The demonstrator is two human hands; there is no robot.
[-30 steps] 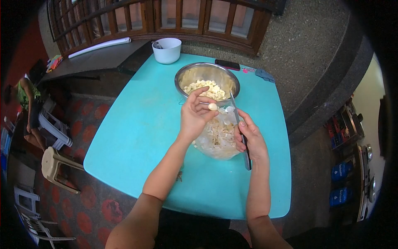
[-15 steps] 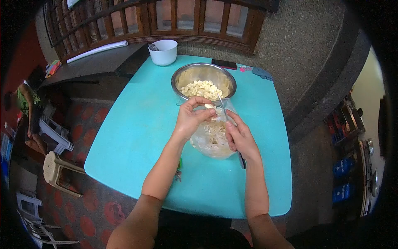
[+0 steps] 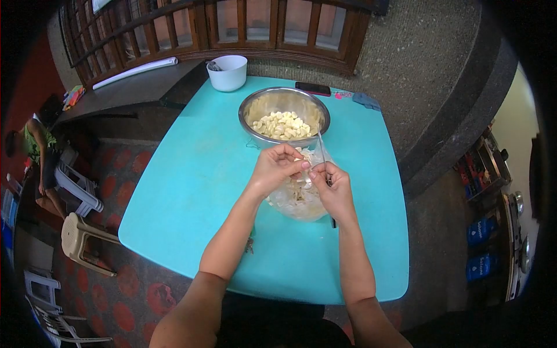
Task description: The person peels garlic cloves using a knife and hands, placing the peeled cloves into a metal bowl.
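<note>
i am sitting or standing, i cannot tell which, at the near side of a turquoise table (image 3: 174,191), and both my hands are working above its middle. my left hand (image 3: 272,171) is closing its thumb and fingers on a small pale piece (image 3: 298,159), which is mostly hiding between the fingertips. my right hand (image 3: 335,190) is gripping a knife (image 3: 322,152), its blade pointing to the far side and the end of its dark handle showing below the hand; my right thumb and forefinger are pinching together just beside the left fingertips, and i cannot tell whether a scrap is sitting between them. under both hands a clear plastic bag (image 3: 297,207) is lying on the table, holding thin, pale peelings. just beyond it a steel bowl (image 3: 246,119) is holding a heap of pale pieces (image 3: 282,124). farther off, a white bowl (image 3: 228,75) is standing at the far left corner, while a dark phone (image 3: 313,89) and a blue-grey cloth (image 3: 366,101) are lying along the far right edge. near my left forearm some keys (image 3: 249,246) are resting on the table. off to the left another person (image 3: 42,139) is staying well apart, near a beige stool (image 3: 74,232)
</note>
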